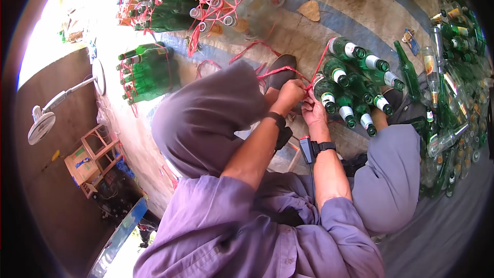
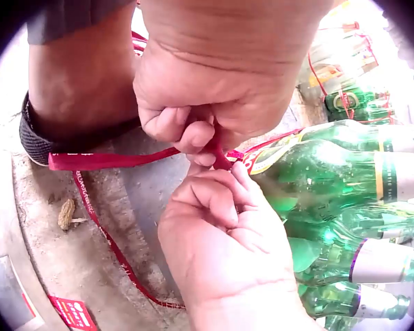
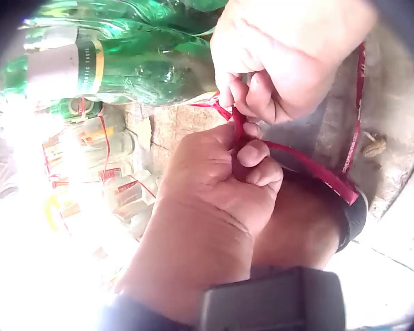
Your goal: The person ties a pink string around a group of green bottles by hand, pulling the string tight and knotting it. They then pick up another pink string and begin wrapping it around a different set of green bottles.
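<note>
A red strap point(image 2: 110, 161) is held by both hands at the edge of a cluster of green bottles point(image 1: 357, 83), above the ground. Left hand point(image 1: 289, 96): fingers are curled, and the strap is pinched in this grip. Right hand point(image 1: 315, 111): the same strap is pinched between thumb and fingers, just beside the left hand, close against the bottles. The exact crossing of the strap is partly hidden by the fingers. One length is seen extending past a dark shoe point(image 1: 282, 70); another is run along the side of the cluster. Bottle necks are pointed toward the person's right leg. Tied clear bottles point(image 1: 253, 9) and a tied green bundle point(image 1: 154, 74) are placed farther off. Loose bottles point(image 1: 446, 140) are heaped at the right.
</note>
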Available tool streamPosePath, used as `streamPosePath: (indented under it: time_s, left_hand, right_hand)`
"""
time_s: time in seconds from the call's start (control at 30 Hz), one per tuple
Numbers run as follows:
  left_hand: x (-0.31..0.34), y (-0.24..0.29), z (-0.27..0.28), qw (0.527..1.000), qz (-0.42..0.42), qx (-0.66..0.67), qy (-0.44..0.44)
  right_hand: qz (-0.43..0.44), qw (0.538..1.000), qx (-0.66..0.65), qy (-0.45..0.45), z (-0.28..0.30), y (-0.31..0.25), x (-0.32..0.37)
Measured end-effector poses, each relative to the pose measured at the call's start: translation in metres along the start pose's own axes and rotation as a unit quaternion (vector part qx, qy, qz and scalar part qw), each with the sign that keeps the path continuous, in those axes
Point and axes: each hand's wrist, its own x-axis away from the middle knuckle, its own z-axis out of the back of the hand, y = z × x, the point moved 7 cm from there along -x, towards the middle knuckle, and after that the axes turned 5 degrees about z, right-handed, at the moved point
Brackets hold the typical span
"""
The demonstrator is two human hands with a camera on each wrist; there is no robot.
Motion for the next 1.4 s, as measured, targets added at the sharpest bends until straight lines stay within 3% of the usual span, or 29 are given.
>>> streamPosePath:
  time_s: [0.13,0.2,0.23,0.33,0.4,0.43,0.47,0.5,0.57,0.67,0.7,0.73,0.8,0.83,0.87,0.93,0.97,1.07,1.13,1.17,1.2,1.27,1.3,1.4]
  left_hand:
    - [0.002,0.011,0.008,0.999,0.033,-0.005,-0.032]
    - [0.004,0.011,0.016,0.988,0.151,-0.030,-0.033]
    - [0.005,0.016,0.018,0.987,0.153,-0.030,-0.033]
    - [0.002,0.025,0.025,0.990,0.089,-0.104,0.016]
    - [-0.008,0.036,0.030,0.985,-0.055,-0.111,0.124]
    - [-0.013,0.042,0.031,0.985,-0.054,-0.112,0.124]
    - [-0.021,0.040,0.029,0.995,0.045,0.057,0.072]
    - [-0.024,0.039,0.020,0.964,0.143,0.223,0.017]
    - [-0.031,0.054,0.013,0.956,0.153,0.249,0.006]
    - [-0.040,0.062,-0.001,0.928,0.183,0.324,-0.002]
    - [-0.043,0.062,-0.005,0.929,0.188,0.318,-0.009]
    - [-0.044,0.061,-0.009,0.930,0.193,0.313,-0.016]
    - [-0.047,0.053,-0.018,0.931,0.208,0.300,-0.002]
    - [-0.048,0.046,-0.020,0.931,0.221,0.290,0.014]
    - [-0.050,0.038,-0.021,0.931,0.226,0.286,0.013]
    - [-0.056,0.020,-0.020,0.916,0.220,0.334,0.033]
    - [-0.063,0.014,-0.018,0.902,0.171,0.396,0.018]
    - [-0.058,0.024,-0.005,0.909,0.165,0.367,0.104]
    - [-0.079,0.014,-0.010,0.917,0.096,0.387,-0.027]
    - [-0.079,0.006,-0.012,0.921,0.174,0.349,-0.025]
    - [-0.073,0.020,-0.020,0.921,0.173,0.349,-0.025]
    - [-0.068,0.038,-0.023,0.937,0.156,0.306,0.057]
    - [-0.069,0.038,-0.021,0.956,0.163,0.237,0.062]
    - [-0.060,0.037,-0.015,0.946,0.182,0.267,0.031]
  right_hand:
    - [0.001,0.999,-0.037,0.015,0.001,0.008,-0.007]
    - [0.025,0.998,-0.064,0.014,-0.005,0.005,-0.006]
    - [0.041,0.998,-0.046,0.032,-0.001,0.005,-0.007]
    - [0.009,0.999,-0.011,0.029,-0.001,0.007,-0.007]
    - [0.004,0.999,0.028,0.037,0.000,0.007,-0.006]
    - [0.000,0.997,0.067,0.046,0.002,0.007,-0.005]
    - [0.000,0.997,0.066,0.047,0.006,0.006,-0.008]
    - [-0.029,0.998,0.033,0.039,0.010,0.010,-0.010]
    - [-0.078,0.996,-0.036,0.007,0.018,0.017,-0.016]
    - [-0.080,0.988,-0.133,0.005,0.039,0.016,-0.020]
    - [0.017,0.991,-0.087,-0.105,0.070,0.011,-0.016]
    - [0.017,0.991,-0.090,-0.102,0.071,0.008,0.007]
    - [0.065,0.989,0.130,0.015,0.067,-0.011,0.040]
    - [0.151,0.949,0.273,-0.044,0.053,-0.022,0.028]
    - [0.149,0.951,0.269,-0.039,0.057,-0.022,0.028]
    - [0.091,0.974,0.198,0.052,0.058,-0.029,0.041]
    - [0.078,0.976,0.181,0.095,0.097,-0.020,0.021]
    - [0.081,0.971,0.215,0.068,0.116,-0.016,0.005]
    - [0.094,0.962,0.250,0.056,0.124,-0.016,0.003]
    - [0.096,0.958,0.263,0.055,0.126,-0.018,0.002]
    - [0.098,0.956,0.271,0.053,0.121,-0.017,0.002]
    - [0.099,0.954,0.280,0.045,0.113,-0.017,0.004]
    - [0.102,0.950,0.292,0.043,0.111,-0.016,0.003]
    - [0.126,0.927,0.350,0.037,0.134,-0.014,-0.017]
